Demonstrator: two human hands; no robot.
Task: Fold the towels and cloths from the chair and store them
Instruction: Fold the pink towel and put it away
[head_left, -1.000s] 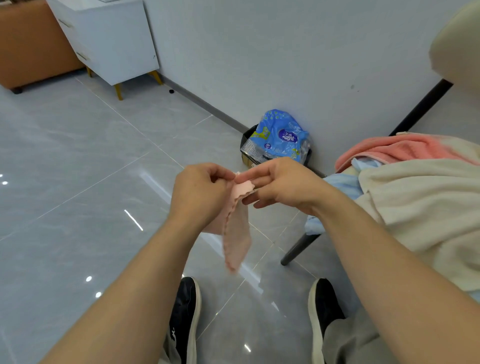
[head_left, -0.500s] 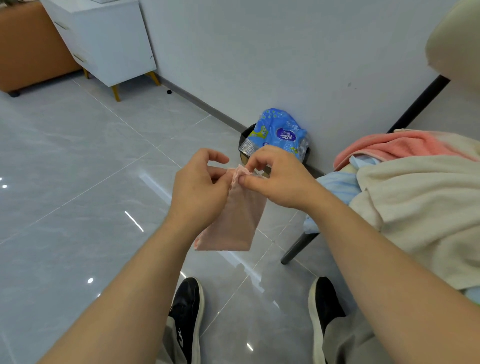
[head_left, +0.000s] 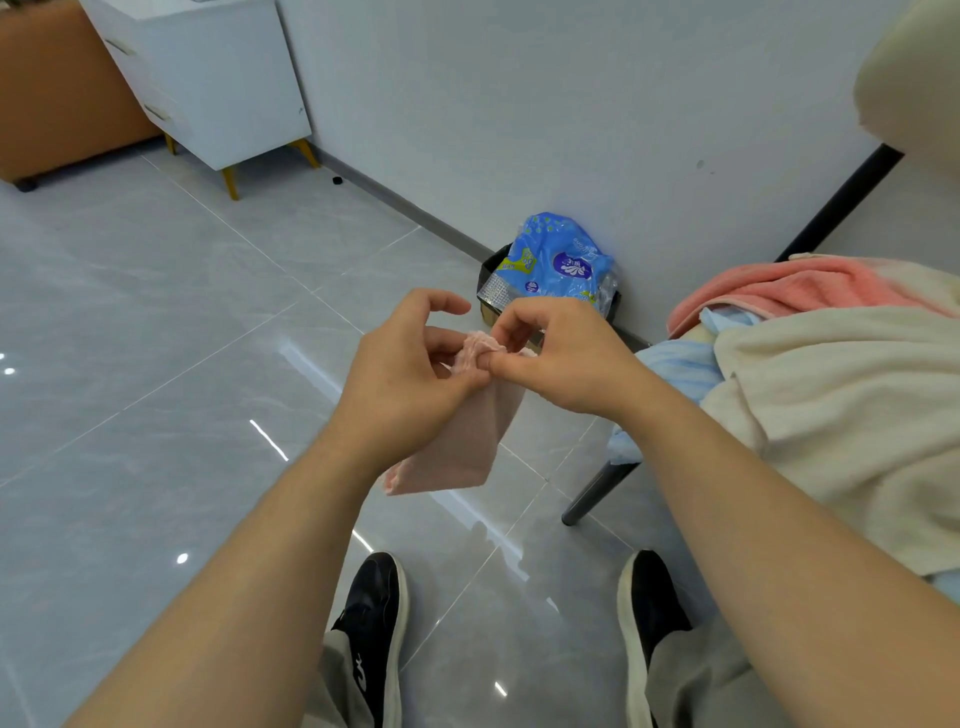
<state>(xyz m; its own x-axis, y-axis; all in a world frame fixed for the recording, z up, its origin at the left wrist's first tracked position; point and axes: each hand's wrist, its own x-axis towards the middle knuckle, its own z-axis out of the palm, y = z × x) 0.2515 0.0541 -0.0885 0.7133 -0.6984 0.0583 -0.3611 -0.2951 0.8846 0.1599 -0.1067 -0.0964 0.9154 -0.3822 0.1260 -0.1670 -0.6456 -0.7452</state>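
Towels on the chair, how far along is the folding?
Early. No folded or stored pile shows. In hand: left hand and right hand pinch the top edge of a small pink cloth, apparently hanging doubled over. Left: the cream towel, coral towel and blue cloth lie heaped unfolded on the chair.

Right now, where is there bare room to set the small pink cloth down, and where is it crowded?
Bare: the grey floor between white cabinet and left shoe. Crowded: the chair, heaped with cream towel, coral towel and blue cloth; a blue pack sits by the wall beside it.
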